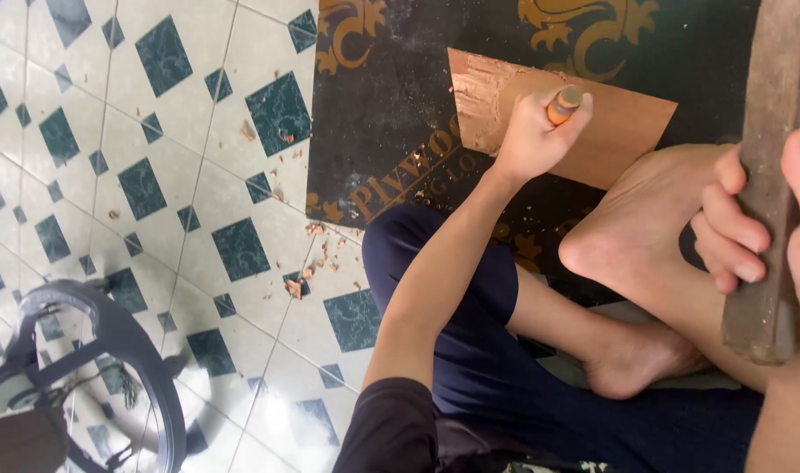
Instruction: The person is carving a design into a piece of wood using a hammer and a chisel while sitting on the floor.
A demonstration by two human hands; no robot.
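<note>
My left hand [533, 133] grips an orange-handled carving tool [564, 103] upright, its tip hidden against a thin brown wooden board [619, 131]. The board lies on a black sheet with gold ornaments [391, 114], and its left part is roughly carved. One bare foot [645, 228] rests on the board's near right corner. Close to the camera at the right, my right hand [750, 236] holds a weathered wooden block [772, 175] raised upright. I sit cross-legged in dark blue trousers [479, 350].
White floor tiles with dark green diamonds [155, 175] spread to the left, with wood chips [299, 280] scattered near the sheet's edge. A dark round frame [111, 350], like a fan guard or chair part, stands at the lower left.
</note>
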